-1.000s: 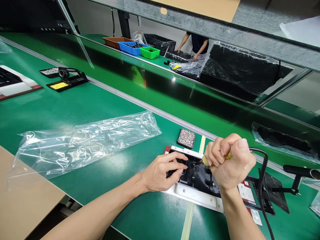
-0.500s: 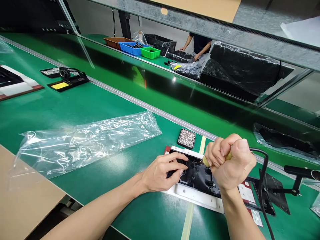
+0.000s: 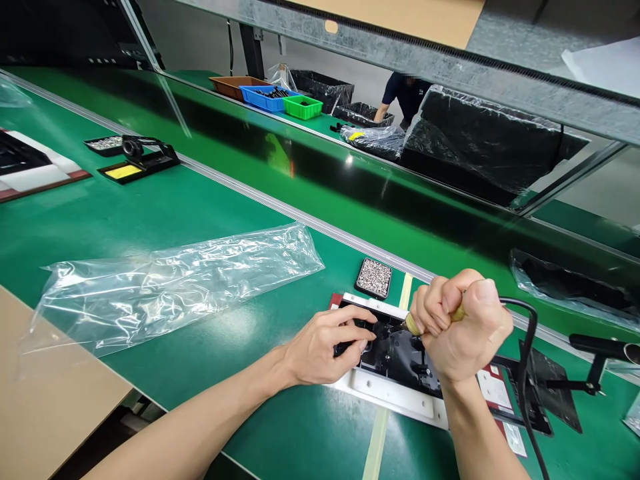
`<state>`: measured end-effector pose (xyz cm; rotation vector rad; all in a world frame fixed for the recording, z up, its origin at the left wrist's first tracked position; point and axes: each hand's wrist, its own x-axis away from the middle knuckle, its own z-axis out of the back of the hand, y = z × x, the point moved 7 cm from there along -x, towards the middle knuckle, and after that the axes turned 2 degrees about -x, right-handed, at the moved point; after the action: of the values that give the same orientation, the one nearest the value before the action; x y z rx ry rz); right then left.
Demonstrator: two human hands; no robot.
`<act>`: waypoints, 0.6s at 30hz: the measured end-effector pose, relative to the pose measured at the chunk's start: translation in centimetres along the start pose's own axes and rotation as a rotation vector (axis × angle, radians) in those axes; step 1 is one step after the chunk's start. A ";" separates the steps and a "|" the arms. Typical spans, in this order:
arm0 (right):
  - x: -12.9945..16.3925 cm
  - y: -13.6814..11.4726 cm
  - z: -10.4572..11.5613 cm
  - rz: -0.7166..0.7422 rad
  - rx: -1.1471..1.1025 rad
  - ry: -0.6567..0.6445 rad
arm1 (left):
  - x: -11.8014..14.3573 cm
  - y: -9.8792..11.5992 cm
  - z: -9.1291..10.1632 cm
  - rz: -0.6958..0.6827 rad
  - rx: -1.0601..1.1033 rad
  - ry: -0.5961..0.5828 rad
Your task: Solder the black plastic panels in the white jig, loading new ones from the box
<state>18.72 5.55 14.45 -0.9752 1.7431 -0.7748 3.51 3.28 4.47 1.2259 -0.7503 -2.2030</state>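
My right hand [image 3: 463,327] is wrapped round the yellowish handle of a soldering iron [image 3: 412,324], its cord looping off to the right. The iron's tip points down and left at a black plastic part [image 3: 403,357], where the contact point is too small to make out. That part lies in a white fixture [image 3: 393,393] with dark red ends. Across the part's left end rests my left hand [image 3: 325,343], fingers apart and slightly bent, holding nothing visible. Just behind the fixture sits a small black tray [image 3: 374,277] full of tiny metal pieces.
A clear plastic bag [image 3: 195,280] lies flat on the green table at left. An iron stand [image 3: 593,367] is at the right, another stand [image 3: 140,160] at the far left. Beyond the table edge rail, a person [image 3: 407,97] works near colored bins [image 3: 303,107].
Both my hands and the soldering iron hold practically the same position. Across the way, the other person has leaned lower, an arm reaching into a dark plastic-lined box.
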 end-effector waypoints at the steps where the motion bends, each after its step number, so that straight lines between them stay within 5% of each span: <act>1: 0.0 0.0 0.0 -0.001 -0.001 0.001 | 0.0 0.0 0.0 0.000 0.001 -0.002; 18: 0.0 0.0 0.1 -0.001 -0.008 -0.002 | -0.1 0.0 0.0 -0.006 -0.002 0.006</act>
<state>18.83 5.53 14.38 -0.9823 1.7456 -0.7683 3.54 3.34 4.50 1.2348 -0.7427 -2.2030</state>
